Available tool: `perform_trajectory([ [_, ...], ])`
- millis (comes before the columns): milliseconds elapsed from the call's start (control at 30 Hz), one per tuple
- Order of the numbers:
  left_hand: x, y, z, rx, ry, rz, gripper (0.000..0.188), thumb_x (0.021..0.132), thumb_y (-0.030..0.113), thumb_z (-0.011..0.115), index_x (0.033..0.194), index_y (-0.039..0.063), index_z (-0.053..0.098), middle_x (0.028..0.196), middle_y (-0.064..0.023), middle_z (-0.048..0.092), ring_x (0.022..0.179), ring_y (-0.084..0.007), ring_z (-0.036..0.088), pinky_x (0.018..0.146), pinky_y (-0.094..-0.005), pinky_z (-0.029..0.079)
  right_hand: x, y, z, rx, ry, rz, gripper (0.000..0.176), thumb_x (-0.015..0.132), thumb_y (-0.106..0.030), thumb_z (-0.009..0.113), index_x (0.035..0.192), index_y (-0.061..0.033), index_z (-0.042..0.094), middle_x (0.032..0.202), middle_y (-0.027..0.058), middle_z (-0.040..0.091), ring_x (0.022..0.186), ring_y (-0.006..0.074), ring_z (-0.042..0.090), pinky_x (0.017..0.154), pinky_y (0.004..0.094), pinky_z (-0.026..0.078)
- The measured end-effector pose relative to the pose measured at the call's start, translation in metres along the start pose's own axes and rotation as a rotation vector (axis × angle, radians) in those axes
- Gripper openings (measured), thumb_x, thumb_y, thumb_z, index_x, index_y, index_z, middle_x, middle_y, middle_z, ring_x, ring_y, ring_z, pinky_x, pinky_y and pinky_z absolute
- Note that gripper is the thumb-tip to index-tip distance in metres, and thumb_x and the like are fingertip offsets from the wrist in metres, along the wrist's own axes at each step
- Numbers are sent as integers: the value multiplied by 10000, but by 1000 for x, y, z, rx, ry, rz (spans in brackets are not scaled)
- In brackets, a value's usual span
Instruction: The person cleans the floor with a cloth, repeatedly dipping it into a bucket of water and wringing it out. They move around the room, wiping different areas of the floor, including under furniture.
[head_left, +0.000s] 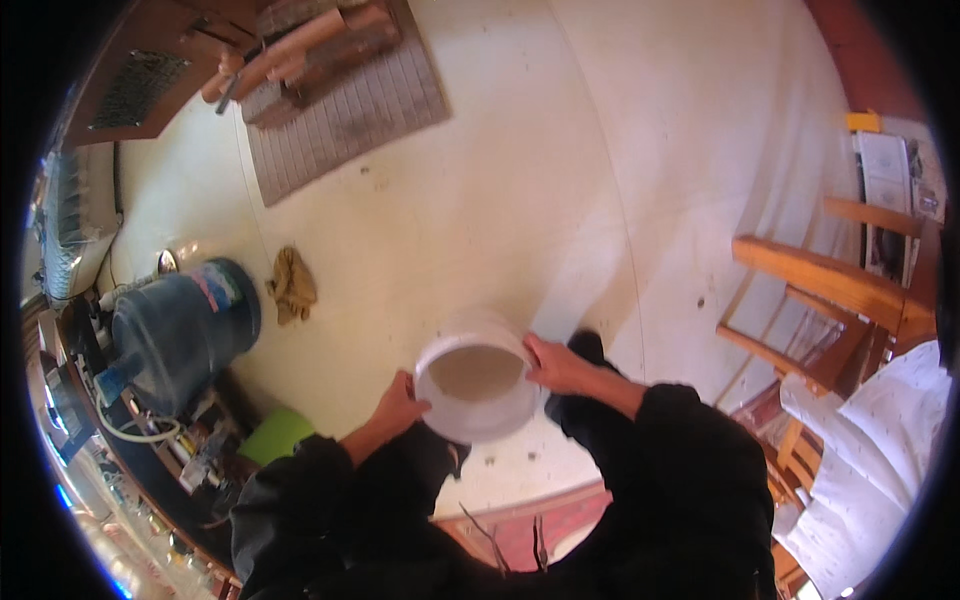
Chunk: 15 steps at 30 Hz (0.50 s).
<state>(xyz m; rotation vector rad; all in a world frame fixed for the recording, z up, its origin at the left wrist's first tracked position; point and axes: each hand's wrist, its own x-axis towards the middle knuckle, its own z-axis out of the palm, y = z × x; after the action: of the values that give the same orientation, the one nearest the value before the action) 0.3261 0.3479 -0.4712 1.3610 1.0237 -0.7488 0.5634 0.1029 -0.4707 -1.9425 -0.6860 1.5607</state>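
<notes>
A round white bucket (469, 427) hangs in front of my legs, its mouth turned up toward me. Murky greyish-brown water (476, 373) lies inside, pooled toward the far wall. On the left side of the rim my left hand (403, 401) has hold, thumb over the edge. My right hand (559, 364) grips the opposite side of the rim. The bucket looks tilted away from me. Its outer wall is a little blurred and its base is hard to make out.
A large blue water bottle (180, 330) stands at left, beside a crumpled brown cloth (292, 285) and a green object (276, 436). A striped mat (352, 127) lies by the open door (161, 75). Wooden chairs (825, 274) and a white cloth (870, 450) are at right.
</notes>
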Motion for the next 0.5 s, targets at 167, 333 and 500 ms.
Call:
perform_trajectory([
  [167, 3, 65, 4, -135, -171, 112, 458, 710, 114, 715, 1056, -21, 445, 890, -125, 573, 764, -222, 623, 677, -347, 527, 0, 4, -57, 124, 61, 93, 411, 781, -178, 652, 1121, -18, 487, 856, 164, 621, 795, 261, 623, 710, 393, 503],
  [333, 61, 97, 23, -90, -238, 403, 458, 725, 220, 711, 1034, -26, 481, 835, -110, 566, 696, -177, 584, 606, -327, 492, 9, 37, -125, 169, 182, 101, 408, 749, -86, 645, 1139, -63, 530, 892, 66, 621, 740, 152, 606, 571, 310, 513],
  [500, 109, 176, 57, -349, -337, 429, 630, 700, 154, 694, 1221, -56, 409, 836, -129, 565, 621, -187, 548, 522, -331, 458, 15, 30, -200, 178, 436, 72, 429, 726, -24, 601, 1152, -27, 558, 991, 55, 627, 892, 162, 603, 768, 292, 490],
])
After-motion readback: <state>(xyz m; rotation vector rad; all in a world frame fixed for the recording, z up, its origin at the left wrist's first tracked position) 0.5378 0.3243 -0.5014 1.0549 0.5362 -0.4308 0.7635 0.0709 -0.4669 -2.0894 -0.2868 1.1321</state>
